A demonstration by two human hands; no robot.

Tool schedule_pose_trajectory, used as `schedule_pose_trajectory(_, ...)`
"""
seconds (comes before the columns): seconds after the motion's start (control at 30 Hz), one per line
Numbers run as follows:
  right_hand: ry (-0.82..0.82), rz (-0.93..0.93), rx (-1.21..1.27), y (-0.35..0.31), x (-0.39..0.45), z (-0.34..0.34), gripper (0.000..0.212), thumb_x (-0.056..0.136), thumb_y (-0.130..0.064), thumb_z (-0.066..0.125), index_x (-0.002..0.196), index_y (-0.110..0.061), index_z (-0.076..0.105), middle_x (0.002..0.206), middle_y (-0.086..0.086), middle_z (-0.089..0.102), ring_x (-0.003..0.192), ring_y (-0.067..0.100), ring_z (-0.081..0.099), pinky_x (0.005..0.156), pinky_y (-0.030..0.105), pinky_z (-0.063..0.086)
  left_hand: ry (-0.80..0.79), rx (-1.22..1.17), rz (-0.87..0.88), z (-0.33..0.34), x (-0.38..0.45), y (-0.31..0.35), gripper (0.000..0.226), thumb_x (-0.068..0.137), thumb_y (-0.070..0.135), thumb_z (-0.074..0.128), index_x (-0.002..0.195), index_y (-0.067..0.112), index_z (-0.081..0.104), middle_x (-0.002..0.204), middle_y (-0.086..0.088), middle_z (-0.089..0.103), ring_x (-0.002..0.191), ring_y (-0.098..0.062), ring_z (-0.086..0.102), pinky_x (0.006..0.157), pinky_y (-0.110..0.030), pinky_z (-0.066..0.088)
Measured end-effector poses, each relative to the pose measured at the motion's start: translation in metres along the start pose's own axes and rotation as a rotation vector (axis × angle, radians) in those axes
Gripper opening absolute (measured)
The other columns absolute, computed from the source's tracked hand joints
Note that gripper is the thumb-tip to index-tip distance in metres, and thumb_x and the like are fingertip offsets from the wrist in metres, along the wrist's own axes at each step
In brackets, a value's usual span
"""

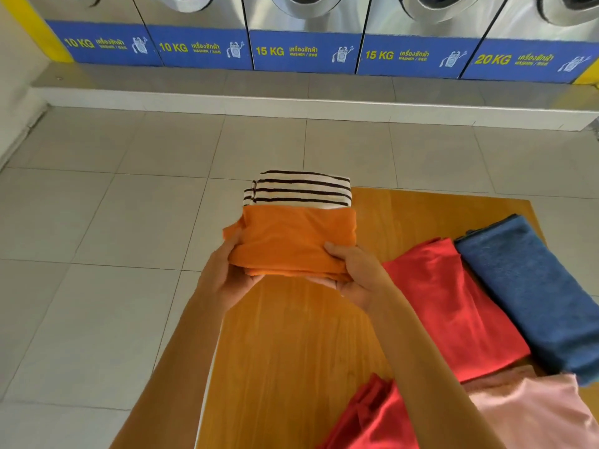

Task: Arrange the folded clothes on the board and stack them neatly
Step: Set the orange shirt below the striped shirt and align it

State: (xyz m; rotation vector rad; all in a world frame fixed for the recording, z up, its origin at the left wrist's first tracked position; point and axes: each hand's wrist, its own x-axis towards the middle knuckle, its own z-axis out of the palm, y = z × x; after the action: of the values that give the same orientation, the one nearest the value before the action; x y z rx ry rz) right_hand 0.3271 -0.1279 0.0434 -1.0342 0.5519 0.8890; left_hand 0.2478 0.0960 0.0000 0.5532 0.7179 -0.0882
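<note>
A: Nearest us, at the lower right of the frame, lie a pink cloth point(538, 413) and a dark red cloth point(372, 419), both soft and flat on the wooden board point(291, 351).

B: Just above them sit a bright red shirt point(453, 306) and a blue towel point(531, 286), thick and nubbly, folded into a long block.

A: At centre frame our left hand point(223, 277) and right hand point(359, 273) each pinch an end of the folded orange shirt point(291, 241), thumbs on top, fingers curled beneath.

B: Behind it peeks a striped shirt point(301, 189), ribbed knit. We can't tell whether it rests on the board.

A: The orange folds look loose; if we set it down crooked, the layers may slide apart or tip off the board's left edge.

B: Farthest, along the top, stand steel washers point(304, 34).
</note>
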Motion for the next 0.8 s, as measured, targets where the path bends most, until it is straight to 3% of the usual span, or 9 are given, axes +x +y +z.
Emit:
schedule_pose_trajectory(0.07,0.062,0.04,-0.029,0.023,-0.004,-0.024,0.046,0.092,-0.003,0.069,0.133,-0.019,0.053,0.125,0.014,0.065,0.101,0.039,0.07,0.068,0.054,0.062,0.138,0.089,0.014,-0.025,-0.01,-0.01,0.057,0.086,0.017,0.072,0.138,0.015,0.048,0.136,-0.016,0.059,0.113,-0.037,0.063,0.08,-0.047,0.059)
schedule_pose_trajectory(0.17,0.116,0.085,-0.118,0.053,-0.003,-0.052,0.044,0.095,-0.003,0.065,0.133,-0.023,0.055,0.117,0.009,0.069,0.097,0.033,0.073,0.078,0.054,0.062,0.267,0.298,0.02,-0.056,-0.022,-0.028,0.042,0.091,0.005,0.063,0.13,0.012,0.052,0.131,-0.015,0.061,0.115,-0.037,0.061,0.097,-0.052,0.051)
schedule_pose_trajectory(0.23,0.114,0.117,-0.154,0.07,-0.003,-0.061,0.044,0.097,-0.005,0.062,0.134,-0.027,0.053,0.121,0.007,0.068,0.102,0.031,0.071,0.079,0.051,0.062,0.336,0.407,0.033,-0.063,-0.032,-0.04,0.034,0.093,0.004,0.06,0.125,0.012,0.052,0.126,-0.015,0.062,0.11,-0.035,0.062,0.091,-0.048,0.053)
schedule_pose_trajectory(0.3,0.104,0.117,-0.179,0.081,-0.003,-0.066,0.043,0.096,-0.008,0.063,0.131,-0.031,0.053,0.12,0.003,0.068,0.097,0.027,0.073,0.067,0.042,0.064,0.399,0.471,0.05,-0.067,-0.04,-0.046,0.032,0.093,0.004,0.06,0.123,0.012,0.051,0.123,-0.013,0.062,0.105,-0.033,0.063,0.082,-0.045,0.055)
schedule_pose_trajectory(0.4,0.111,0.074,-0.238,0.088,-0.005,-0.068,0.04,0.095,-0.01,0.066,0.123,-0.037,0.054,0.116,-0.002,0.069,0.08,0.017,0.078,0.058,0.033,0.062,0.447,0.54,0.045,-0.075,-0.049,-0.05,0.035,0.092,0.003,0.061,0.124,0.013,0.05,0.124,-0.013,0.061,0.107,-0.035,0.062,0.086,-0.049,0.055)
schedule_pose_trajectory(0.53,0.164,-0.006,-0.316,0.088,0.002,-0.065,0.047,0.094,-0.01,0.067,0.134,-0.031,0.053,0.123,0.0,0.068,0.103,0.023,0.072,0.087,0.044,0.062,0.498,0.627,0.088,-0.071,-0.052,-0.052,0.047,0.092,0.006,0.063,0.136,0.007,0.048,0.133,-0.015,0.057,0.117,-0.038,0.058,0.097,-0.054,0.052)
schedule_pose_trajectory(0.6,0.213,-0.06,-0.38,0.087,0.003,-0.059,0.046,0.093,-0.012,0.068,0.134,-0.029,0.054,0.119,-0.002,0.067,0.105,0.021,0.069,0.096,0.046,0.057,0.512,0.619,0.104,-0.062,-0.049,-0.05,0.052,0.092,0.008,0.064,0.14,0.007,0.046,0.135,-0.016,0.056,0.119,-0.037,0.058,0.098,-0.054,0.051)
schedule_pose_trajectory(0.7,0.26,-0.143,-0.531,0.087,-0.002,-0.053,0.041,0.092,-0.019,0.066,0.132,-0.023,0.058,0.116,0.001,0.069,0.104,0.022,0.068,0.097,0.046,0.056,0.514,0.701,0.126,-0.052,-0.047,-0.045,0.048,0.091,0.013,0.065,0.136,0.008,0.051,0.131,-0.013,0.06,0.116,-0.035,0.059,0.096,-0.052,0.053)
schedule_pose_trajectory(0.8,0.323,-0.187,-0.65,0.095,-0.022,-0.06,0.028,0.09,-0.026,0.062,0.118,-0.022,0.062,0.116,0.013,0.069,0.104,0.028,0.07,0.086,0.048,0.061,0.59,1.007,0.252,-0.049,-0.059,-0.051,0.041,0.088,0.024,0.068,0.126,0.016,0.055,0.126,-0.011,0.062,0.115,-0.033,0.061,0.093,-0.045,0.054)
